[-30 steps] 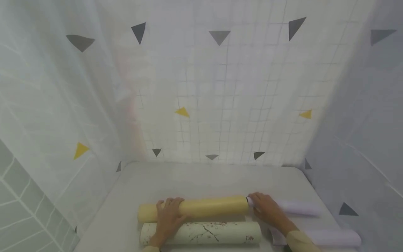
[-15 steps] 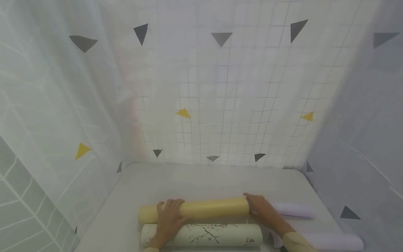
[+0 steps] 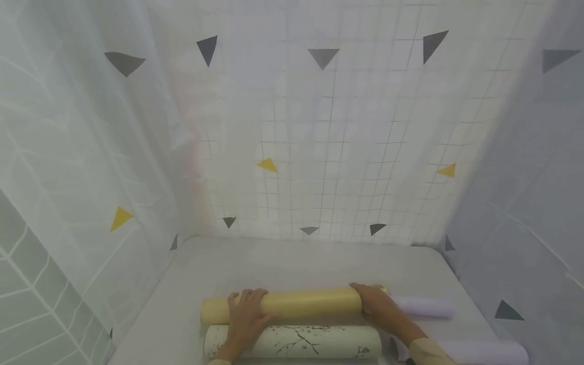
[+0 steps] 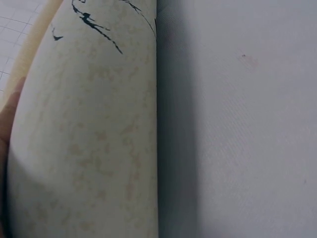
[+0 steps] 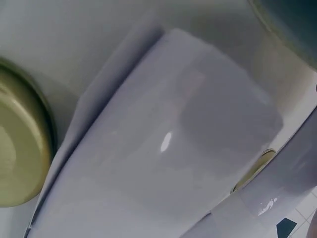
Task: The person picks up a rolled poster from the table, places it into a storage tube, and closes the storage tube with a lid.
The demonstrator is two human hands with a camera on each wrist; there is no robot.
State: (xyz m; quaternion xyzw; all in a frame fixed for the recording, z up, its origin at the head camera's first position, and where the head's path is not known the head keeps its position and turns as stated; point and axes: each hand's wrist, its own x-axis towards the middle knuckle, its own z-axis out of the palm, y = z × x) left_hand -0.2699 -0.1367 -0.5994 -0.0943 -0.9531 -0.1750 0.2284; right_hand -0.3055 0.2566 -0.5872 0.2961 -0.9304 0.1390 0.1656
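Note:
A long yellow wallpaper roll lies crosswise on the table. My left hand grips its left part, fingers over the top and thumb on the near side. At the roll's right end, my right hand holds it with the fingertips over the upper edge. Just in front lies a cream roll with dark branches and red blossoms, below my left wrist. It fills much of the left wrist view, where a finger shows at the left edge. A lavender roll extends right from behind my right hand.
A second lavender roll lies at the front right, its loose edge showing in the right wrist view. Beside it there is a round gold lid-like thing. Another gold piece shows behind my right hand. Patterned sheeting hangs behind the table.
My right hand has moved slightly left, from the lavender roll onto the yellow roll's end. The back lavender roll sits a little further left. A gold piece now shows behind the hand.

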